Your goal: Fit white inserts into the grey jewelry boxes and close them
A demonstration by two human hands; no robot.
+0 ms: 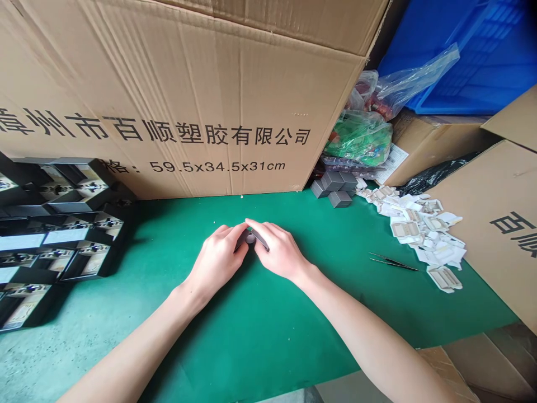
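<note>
My left hand (218,258) and my right hand (280,252) meet over the middle of the green mat (260,330). Both are closed round one small dark grey block (251,237), of which only a sliver shows between the fingertips. A few more grey blocks (335,187) lie in a small heap at the back right, against the big cardboard box (180,95). Black tweezers (392,261) lie on the mat to the right of my right hand, beside a pile of small white paper pieces (419,229).
Stacked black trays with white inserts (54,240) fill the left edge. Bags of coloured items (361,134) and a blue crate (474,50) sit at the back right. Another cardboard box (499,224) stands along the right side.
</note>
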